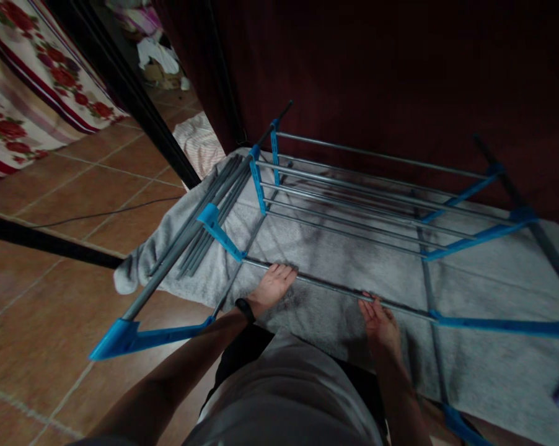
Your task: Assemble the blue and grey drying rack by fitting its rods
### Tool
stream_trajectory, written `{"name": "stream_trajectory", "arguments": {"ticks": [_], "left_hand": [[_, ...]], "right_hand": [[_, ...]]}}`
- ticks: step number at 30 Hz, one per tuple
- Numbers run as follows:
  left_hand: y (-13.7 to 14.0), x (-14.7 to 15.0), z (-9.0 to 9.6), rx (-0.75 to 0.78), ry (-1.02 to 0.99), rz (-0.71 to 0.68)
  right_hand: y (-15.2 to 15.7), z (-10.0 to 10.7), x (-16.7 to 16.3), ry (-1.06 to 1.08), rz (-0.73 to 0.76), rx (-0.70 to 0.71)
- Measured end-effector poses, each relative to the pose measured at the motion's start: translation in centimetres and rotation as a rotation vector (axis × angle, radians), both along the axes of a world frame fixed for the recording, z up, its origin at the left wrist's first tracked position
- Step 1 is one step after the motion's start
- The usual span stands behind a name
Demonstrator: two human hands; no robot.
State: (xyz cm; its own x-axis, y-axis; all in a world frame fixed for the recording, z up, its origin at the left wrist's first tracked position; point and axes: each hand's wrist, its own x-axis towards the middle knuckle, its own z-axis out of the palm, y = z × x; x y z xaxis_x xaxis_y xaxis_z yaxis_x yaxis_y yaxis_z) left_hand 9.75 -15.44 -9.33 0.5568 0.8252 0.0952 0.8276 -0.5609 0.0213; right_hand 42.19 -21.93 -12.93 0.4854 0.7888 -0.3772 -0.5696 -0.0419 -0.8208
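Observation:
A metal rack frame with blue plastic joints lies across a grey blanket before me. Its nearest thin metal rod (328,284) runs crosswise between two blue brackets. Near the rod's left end, my left hand (274,286) is closed over it from above, a dark band on the wrist. Further right, my right hand (380,317) grips the same rod with bent fingers from below. The rod's left end meets a blue bracket (224,238), its right end a longer blue bracket (502,324). Beyond it, several parallel rods (344,184) span the blue side pieces.
Several loose grey tubes (200,254) lie on the grey blanket (307,316) at left. Black posts (135,111) stand beside the tiled floor (38,297), where a thin cable (107,214) runs. A dark red panel (377,74) rises behind. A flowered curtain (23,93) hangs at upper left.

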Motion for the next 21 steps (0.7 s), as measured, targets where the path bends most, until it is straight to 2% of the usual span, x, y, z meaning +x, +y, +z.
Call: {"name": "stream_trajectory", "arguments": {"ticks": [12, 21], "left_hand": [[0.6, -0.6, -1.2, 0.094, -0.112, -0.044], [0.8, -0.9, -1.5, 0.119, -0.133, -0.049]], "right_hand": [[0.2, 0.1, -1.0, 0.054, -0.024, -0.023], [0.3, -0.6, -1.3, 0.07, -0.039, -0.046]]}}
